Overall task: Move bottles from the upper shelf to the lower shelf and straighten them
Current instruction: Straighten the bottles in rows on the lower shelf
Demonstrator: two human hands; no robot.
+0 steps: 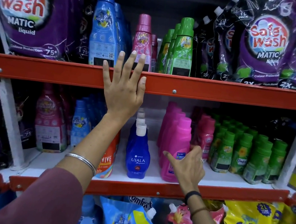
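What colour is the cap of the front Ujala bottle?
White, on a dark blue Ujala bottle; head view.

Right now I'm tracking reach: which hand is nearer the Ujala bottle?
Right. The right hand is beside the Ujala bottle on its shelf; the left hand is above, at the upper shelf's edge.

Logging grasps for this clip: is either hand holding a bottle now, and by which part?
Neither. The left hand is open before the pink bottle; the right hand is open beside the magenta bottle.
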